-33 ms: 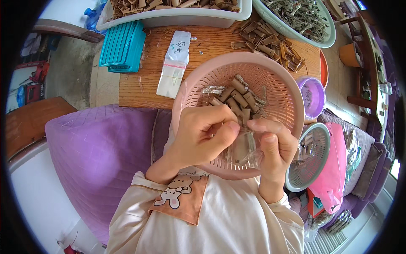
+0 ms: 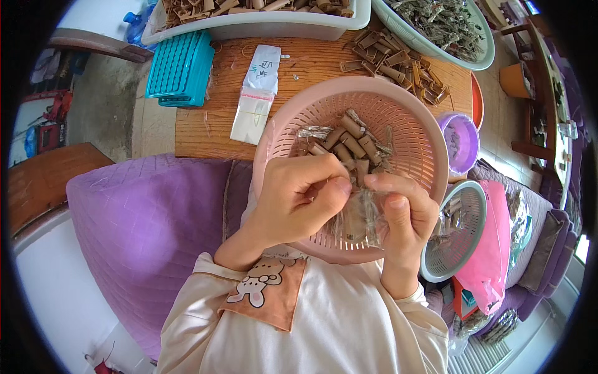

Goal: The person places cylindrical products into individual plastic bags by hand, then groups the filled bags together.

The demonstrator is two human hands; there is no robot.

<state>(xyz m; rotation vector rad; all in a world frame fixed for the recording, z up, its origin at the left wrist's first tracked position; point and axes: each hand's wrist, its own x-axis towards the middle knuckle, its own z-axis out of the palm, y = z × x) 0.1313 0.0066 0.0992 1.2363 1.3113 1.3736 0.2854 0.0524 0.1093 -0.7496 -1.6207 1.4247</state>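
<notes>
My left hand (image 2: 304, 194) is closed, thumb and forefinger pinching the top of a small clear plastic bag (image 2: 356, 219). Opposite it, my right hand (image 2: 406, 209) pinches the same bag's upper edge. A brown, tube-like piece shows through the crinkled plastic. Both hands are over the near part of a pink slotted basket (image 2: 418, 134). Inside the basket, beyond my fingertips, lies a heap of brown bamboo-like pieces (image 2: 353, 144), some in clear wrapping. My fingers hide part of the bag's top.
Clear bags (image 2: 250, 121) lie stacked on the wooden table (image 2: 193, 134), near a teal basket (image 2: 180, 68). Loose brown pieces (image 2: 398, 62) lie behind the pink basket. A white bin (image 2: 299, 26) and a pale green basket (image 2: 486, 43) stand farther back; a purple container (image 2: 464, 159) is right.
The plastic bag between my hands looks more crinkled and has shifted slightly. Both hands keep nearly the same place and pinch.
</notes>
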